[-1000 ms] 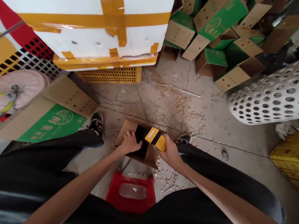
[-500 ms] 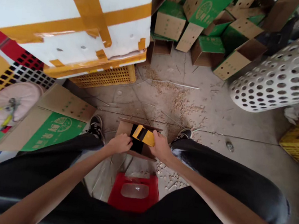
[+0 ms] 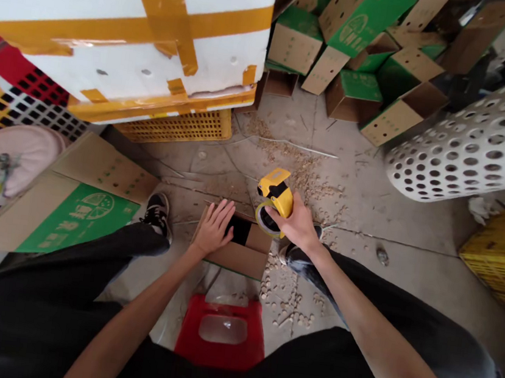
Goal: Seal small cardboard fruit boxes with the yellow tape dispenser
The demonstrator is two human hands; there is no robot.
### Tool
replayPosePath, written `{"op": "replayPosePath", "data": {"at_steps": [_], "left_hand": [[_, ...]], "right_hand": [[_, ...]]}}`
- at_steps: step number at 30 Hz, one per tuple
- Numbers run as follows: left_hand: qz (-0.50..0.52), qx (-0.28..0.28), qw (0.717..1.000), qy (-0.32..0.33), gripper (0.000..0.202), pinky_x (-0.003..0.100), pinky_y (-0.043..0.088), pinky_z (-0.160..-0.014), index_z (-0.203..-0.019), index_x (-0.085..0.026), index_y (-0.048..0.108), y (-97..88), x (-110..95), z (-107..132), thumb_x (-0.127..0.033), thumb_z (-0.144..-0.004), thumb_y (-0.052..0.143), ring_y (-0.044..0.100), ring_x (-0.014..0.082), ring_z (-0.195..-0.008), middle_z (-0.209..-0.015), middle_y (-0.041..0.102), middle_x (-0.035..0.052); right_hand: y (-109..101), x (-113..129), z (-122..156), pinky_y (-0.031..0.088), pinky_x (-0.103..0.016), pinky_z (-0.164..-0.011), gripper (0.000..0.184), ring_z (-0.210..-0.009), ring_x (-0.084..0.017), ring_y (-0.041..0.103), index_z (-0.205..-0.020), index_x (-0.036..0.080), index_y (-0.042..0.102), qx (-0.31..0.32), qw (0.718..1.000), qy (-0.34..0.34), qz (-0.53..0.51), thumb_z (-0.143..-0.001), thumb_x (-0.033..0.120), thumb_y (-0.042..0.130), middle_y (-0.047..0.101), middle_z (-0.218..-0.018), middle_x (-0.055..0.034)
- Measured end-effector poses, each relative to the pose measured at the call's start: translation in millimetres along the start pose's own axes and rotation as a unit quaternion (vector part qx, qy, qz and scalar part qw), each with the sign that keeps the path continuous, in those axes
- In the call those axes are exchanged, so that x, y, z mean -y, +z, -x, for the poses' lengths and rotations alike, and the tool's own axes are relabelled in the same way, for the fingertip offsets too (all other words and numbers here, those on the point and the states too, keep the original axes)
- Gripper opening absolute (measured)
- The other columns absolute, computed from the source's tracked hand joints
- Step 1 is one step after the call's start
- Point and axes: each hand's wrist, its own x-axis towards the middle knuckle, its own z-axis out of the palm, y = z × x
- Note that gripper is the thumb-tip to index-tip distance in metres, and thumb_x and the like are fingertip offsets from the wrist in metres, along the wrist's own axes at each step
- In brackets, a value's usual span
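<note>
The left hand is lying palm down over the left end of a small cardboard box, its fingers stretching forward, nearly straight and a little spread, while its thumb is standing out to the right toward the dark patch in the middle of the box's top. This hand is gripping nothing; it is resting flat on the cardboard. The left forearm is slanting up from the lower left of the view, running in line with the back of the hand.

The right hand is curling around the near right side of a yellow and black tape dispenser, holding it firmly, with the thumb reaching across toward the tape roll. The dispenser is hanging above the floor, just beyond the box's far right corner, its yellow head pointing forward and to the left and its roll facing the left hand. The right forearm is slanting in from the lower right, passing over the right leg, and the wrist is looking almost straight.

The box is sitting on the floor between the person's two shoes, the right hand and wrist partly covering the right one. A red stool is standing just behind the box, and small round chips are lying scattered to its right.
</note>
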Motion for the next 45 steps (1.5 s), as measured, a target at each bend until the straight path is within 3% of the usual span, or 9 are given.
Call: {"op": "replayPosePath", "data": {"at_steps": [5, 9, 13, 17, 21, 26, 32, 39, 45], "left_hand": [[0.015, -0.042, 0.999, 0.027, 0.068, 0.057, 0.038, -0.124, -0.163, -0.01, 0.034, 4.9, 3, 2, -0.021, -0.098, 0.052, 0.052, 0.0331, -0.148, -0.149, 0.062, 0.0223], [0.006, -0.03, 0.999, 0.014, 0.045, 0.056, 0.046, -0.113, -0.141, -0.013, 0.058, 12.0, 8, 15, -0.025, -0.098, 0.051, 0.065, 0.0324, -0.129, -0.135, 0.071, 0.0203], [-0.008, 0.086, 0.996, -0.002, 0.028, 0.047, 0.053, -0.082, -0.093, -0.017, 0.069, 9.6, 6, 16, -0.025, -0.102, 0.044, 0.068, 0.0297, -0.09, -0.093, 0.072, 0.0164], [-0.029, 0.178, 0.982, -0.064, 0.03, 0.042, 0.051, -0.082, -0.097, -0.017, 0.066, 0.0, 0, 0, -0.025, -0.106, 0.038, 0.063, 0.0302, -0.095, -0.096, 0.067, 0.0153], [-0.023, 0.209, 0.971, -0.111, 0.036, 0.046, 0.048, -0.096, -0.117, -0.015, 0.065, -7.2, -2, -17, -0.031, -0.11, 0.034, 0.061, 0.0328, -0.111, -0.116, 0.066, 0.0181], [-0.009, 0.237, 0.967, -0.091, 0.048, 0.057, 0.029, -0.123, -0.146, -0.016, 0.058, -3.3, 4, -23, -0.035, -0.106, 0.041, 0.052, 0.0347, -0.135, -0.14, 0.061, 0.0187], [-0.036, 0.267, 0.958, -0.102, 0.049, 0.059, 0.033, -0.12, -0.141, -0.014, 0.062, 0.6, 1, -24, -0.037, -0.099, 0.051, 0.057, 0.0382, -0.126, -0.129, 0.066, 0.0204], [-0.064, 0.231, 0.961, -0.138, 0.038, 0.057, 0.034, -0.12, -0.123, -0.015, 0.068, 0.8, -14, -24, -0.036, -0.106, 0.041, 0.061, 0.0353, -0.119, -0.117, 0.069, 0.0184], [-0.068, 0.233, 0.958, -0.155, 0.035, 0.055, 0.035, -0.12, -0.119, -0.014, 0.067, 0.2, -17, -24, -0.036, -0.107, 0.043, 0.061, 0.0346, -0.119, -0.12, 0.069, 0.0171]], "right_hand": [[19, 3, 12, 0.041, -0.033, -0.061, 0.053, -0.065, -0.022, 0.06, -0.092, 0.028, 0.033, -0.004, 1.0, -0.024, 0.01, -0.079, 0.065, 0.069, 0.062, -0.075, -0.0013], [33, -6, 29, 0.04, -0.031, -0.058, 0.054, -0.063, -0.021, 0.06, -0.093, 0.029, 0.032, 0.001, 0.999, -0.047, 0.023, -0.081, 0.067, 0.069, 0.063, -0.074, -0.0007], [64, -29, 50, 0.041, -0.031, -0.058, 0.049, -0.065, -0.023, 0.063, -0.094, 0.029, 0.033, 0.01, 0.999, -0.03, 0.012, -0.084, 0.064, 0.066, 0.063, -0.074, -0.0016], [88, -46, 66, 0.04, -0.032, -0.059, 0.048, -0.067, -0.026, 0.064, -0.093, 0.029, 0.034, 0.013, 0.999, -0.042, 0.02, -0.082, 0.06, 0.068, 0.062, -0.074, -0.0031], [81, -47, 64, 0.048, -0.034, -0.067, 0.05, -0.076, -0.026, 0.068, -0.104, 0.025, 0.047, 0.043, 0.997, -0.061, 0.002, -0.081, 0.06, 0.074, 0.069, -0.084, -0.0048], [66, -37, 51, 0.055, -0.035, -0.085, 0.071, -0.094, -0.024, 0.072, -0.13, 0.022, 0.059, 0.109, 0.989, -0.087, -0.05, -0.076, 0.062, 0.082, 0.076, -0.106, -0.0049], [53, -21, 37, 0.053, -0.039, -0.093, 0.063, -0.106, -0.025, 0.07, -0.129, 0.023, 0.066, 0.173, 0.982, -0.04, -0.064, -0.08, 0.06, 0.079, 0.076, -0.116, -0.0054], [27, -10, 34, 0.045, -0.028, -0.058, 0.054, -0.066, -0.018, 0.062, -0.109, 0.025, 0.056, 0.243, 0.969, -0.023, -0.021, -0.063, 0.031, 0.082, 0.068, -0.076, 0.0052], [39, -8, 44, 0.05, -0.033, -0.069, 0.062, -0.082, -0.023, 0.069, -0.12, 0.022, 0.05, 0.207, 0.978, -0.015, -0.017, -0.066, 0.032, 0.08, 0.073, -0.096, -0.004]]}}
